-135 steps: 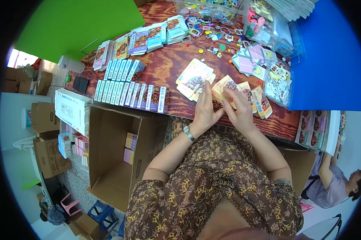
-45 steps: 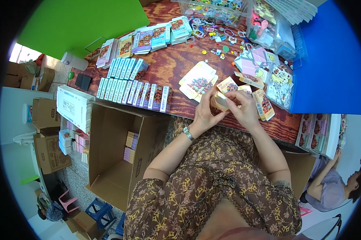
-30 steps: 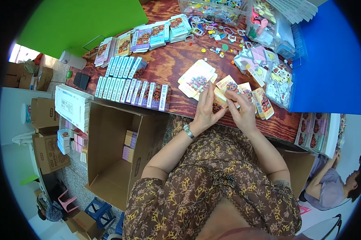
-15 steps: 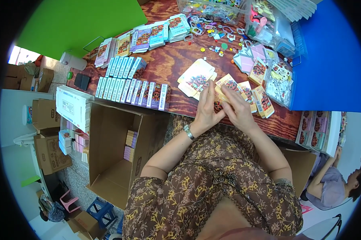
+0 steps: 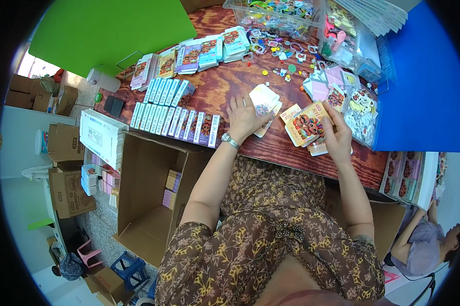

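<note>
A thin yellow cardboard carton printed with red, round figures (image 5: 305, 125) is held by the right hand (image 5: 338, 133) above the front of a red-brown wood-grain table (image 5: 209, 90), its right edge pinched between thumb and fingers. Further yellow cartons (image 5: 317, 149) are partly hidden beneath it. The left hand (image 5: 243, 116), fingers spread wide and nothing gripped, is laid palm down beside a stack of flat pale yellow card cartons (image 5: 264, 95), thumb reaching to its lower edge (whether the stack is pressed cannot be told). The step in hand is judged to be the handling of a single carton; a light edge pinch seems called for in any next move, lest the thin card be bent.

Lettering is printed on the held carton, too small to be read surely. Barcodes are borne on the narrow sides of upright white-and-purple boxes (image 5: 193, 125), lined up to the left. Behind them, printed figures are shown on flat multicoloured carton piles (image 5: 208, 53). At the far left, a dark code square is carried by a large white box (image 5: 98, 142); near the far edge, small coloured plastic charms (image 5: 291, 68) are strewn.
</note>
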`<action>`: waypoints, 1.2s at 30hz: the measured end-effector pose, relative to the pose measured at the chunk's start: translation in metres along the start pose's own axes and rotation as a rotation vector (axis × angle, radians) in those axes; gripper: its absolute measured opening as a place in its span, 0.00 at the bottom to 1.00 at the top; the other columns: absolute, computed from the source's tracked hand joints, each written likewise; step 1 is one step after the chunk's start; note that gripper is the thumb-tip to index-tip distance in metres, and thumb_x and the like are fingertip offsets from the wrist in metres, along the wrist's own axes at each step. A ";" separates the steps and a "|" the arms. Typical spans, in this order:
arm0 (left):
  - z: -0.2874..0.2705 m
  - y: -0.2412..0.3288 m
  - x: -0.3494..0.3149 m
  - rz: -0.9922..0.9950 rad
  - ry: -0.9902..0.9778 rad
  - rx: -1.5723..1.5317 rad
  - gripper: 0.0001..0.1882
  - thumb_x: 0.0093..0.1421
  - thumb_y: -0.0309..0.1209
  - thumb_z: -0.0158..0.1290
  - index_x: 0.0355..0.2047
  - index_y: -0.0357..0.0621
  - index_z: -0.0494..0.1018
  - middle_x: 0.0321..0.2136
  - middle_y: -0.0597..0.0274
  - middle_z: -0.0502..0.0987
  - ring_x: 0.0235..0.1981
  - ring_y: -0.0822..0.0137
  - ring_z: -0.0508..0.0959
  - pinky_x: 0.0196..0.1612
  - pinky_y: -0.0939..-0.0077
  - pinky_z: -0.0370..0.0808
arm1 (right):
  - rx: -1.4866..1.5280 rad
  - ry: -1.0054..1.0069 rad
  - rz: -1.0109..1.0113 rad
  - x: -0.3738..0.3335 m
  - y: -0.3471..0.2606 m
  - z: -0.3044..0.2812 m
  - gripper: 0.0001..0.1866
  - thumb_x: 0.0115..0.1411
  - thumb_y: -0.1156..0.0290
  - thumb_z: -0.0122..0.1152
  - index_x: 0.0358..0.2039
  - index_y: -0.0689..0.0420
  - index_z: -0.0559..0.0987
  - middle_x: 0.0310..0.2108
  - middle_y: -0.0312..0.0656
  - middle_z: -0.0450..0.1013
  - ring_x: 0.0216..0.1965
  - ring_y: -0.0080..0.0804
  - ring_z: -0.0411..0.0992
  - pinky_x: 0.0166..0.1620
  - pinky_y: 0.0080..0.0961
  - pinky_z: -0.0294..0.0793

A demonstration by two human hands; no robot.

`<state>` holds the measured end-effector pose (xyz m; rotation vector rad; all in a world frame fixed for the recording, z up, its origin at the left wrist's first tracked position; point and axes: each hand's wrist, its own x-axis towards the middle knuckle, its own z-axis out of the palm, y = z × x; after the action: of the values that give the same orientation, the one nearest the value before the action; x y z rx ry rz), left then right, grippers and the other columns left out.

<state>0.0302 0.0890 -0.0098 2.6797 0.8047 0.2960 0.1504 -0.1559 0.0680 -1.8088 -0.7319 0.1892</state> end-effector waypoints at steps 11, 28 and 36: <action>-0.006 0.028 -0.017 -0.033 -0.185 0.037 0.64 0.41 0.50 0.74 0.67 0.25 0.50 0.53 0.39 0.64 0.56 0.40 0.65 0.54 0.38 0.66 | -0.121 0.011 -0.151 0.007 -0.008 -0.002 0.18 0.68 0.74 0.56 0.56 0.63 0.77 0.54 0.50 0.76 0.57 0.40 0.75 0.59 0.31 0.71; -0.005 0.023 0.001 -0.338 -0.210 0.109 0.52 0.35 0.60 0.74 0.50 0.31 0.69 0.46 0.45 0.75 0.54 0.45 0.73 0.53 0.46 0.74 | 0.001 -0.002 -0.218 0.010 0.011 -0.017 0.19 0.67 0.79 0.55 0.58 0.64 0.76 0.58 0.48 0.74 0.61 0.37 0.71 0.64 0.31 0.66; 0.007 0.016 0.002 -0.360 -0.059 -0.233 0.38 0.46 0.41 0.72 0.46 0.35 0.61 0.34 0.37 0.78 0.38 0.40 0.81 0.42 0.53 0.78 | 0.073 -0.080 -0.204 0.033 0.009 -0.022 0.19 0.66 0.80 0.55 0.58 0.64 0.76 0.58 0.48 0.74 0.61 0.37 0.71 0.64 0.30 0.66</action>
<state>0.0417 0.0754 -0.0104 2.2663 1.1355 0.2053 0.1907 -0.1567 0.0758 -1.6527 -0.9481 0.1520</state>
